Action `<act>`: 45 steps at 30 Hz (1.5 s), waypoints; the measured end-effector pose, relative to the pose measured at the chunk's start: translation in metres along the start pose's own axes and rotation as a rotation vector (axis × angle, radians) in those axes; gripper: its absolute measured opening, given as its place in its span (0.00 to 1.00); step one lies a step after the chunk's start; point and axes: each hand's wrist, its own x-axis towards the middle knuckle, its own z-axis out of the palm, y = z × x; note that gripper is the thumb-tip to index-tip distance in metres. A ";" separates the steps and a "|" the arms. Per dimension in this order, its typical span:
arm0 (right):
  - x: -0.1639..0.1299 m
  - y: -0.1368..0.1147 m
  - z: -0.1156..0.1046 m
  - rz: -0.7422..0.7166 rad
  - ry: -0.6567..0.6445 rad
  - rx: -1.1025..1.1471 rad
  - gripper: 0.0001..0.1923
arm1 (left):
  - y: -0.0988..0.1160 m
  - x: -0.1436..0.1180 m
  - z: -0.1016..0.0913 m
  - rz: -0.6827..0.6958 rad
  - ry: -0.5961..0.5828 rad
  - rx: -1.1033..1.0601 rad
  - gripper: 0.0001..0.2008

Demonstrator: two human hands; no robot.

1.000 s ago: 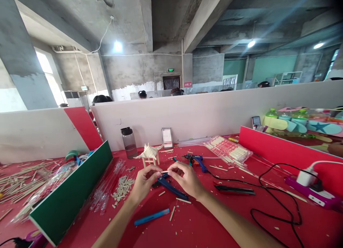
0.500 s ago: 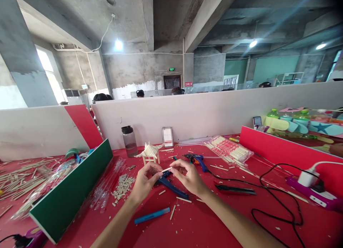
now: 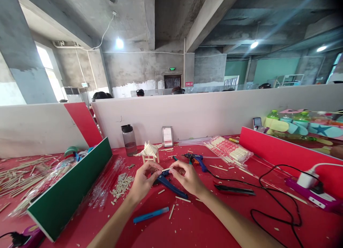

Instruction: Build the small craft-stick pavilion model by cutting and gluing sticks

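Moved: short pale wooden stick (image 3: 166,169) sits close to level, right end slightly raised; nearly flat 1.0 s ago, steeper 0.5 s ago. Both hands near the same spot; loose items on the table unchanged.
Stick location: in the air between the two hands, in front of the small model, above the tool with the dark-blue handle.
Left hand (image 3: 146,179): thumb and fingertips pinching the stick's left end, other fingers curled.
Right hand (image 3: 187,177): thumb and index pinching the stick's right end, other fingers loosely bent.
Dark-blue-handled hand tool (image 3: 173,188): lying on the red tabletop (image 3: 209,226), head partly hidden by the left hand; type unclear.
Pale stick-built model with peaked roof (image 3: 150,150): upright on its posts, just beyond the left hand.
Light-blue capped pen (image 3: 151,215): flat on the table, nearer the wearer than the tool, loose stick beside its right end.
Heap of short cut stick pieces (image 3: 122,186): left of the left hand, next to crumpled clear plastic wrap (image 3: 103,191).
Blue glue gun (image 3: 199,162): on its side beyond the right hand, black cable running right.
Black slim cutter knife (image 3: 234,190): right of the right forearm.
Clear bag of long pale sticks (image 3: 230,149): far right, by the red divider (image 3: 289,149).
Clear bottle with black lid (image 3: 129,140): standing behind the model, to its left.
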 end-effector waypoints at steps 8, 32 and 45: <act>-0.002 0.001 0.003 -0.028 -0.073 -0.073 0.11 | -0.001 0.001 -0.001 0.010 -0.037 0.046 0.09; -0.008 0.001 0.008 -0.114 -0.161 -0.071 0.09 | -0.002 -0.002 0.000 0.066 -0.233 0.428 0.10; -0.008 0.011 0.003 -0.194 -0.171 -0.182 0.10 | -0.004 -0.001 -0.004 0.062 -0.315 0.420 0.10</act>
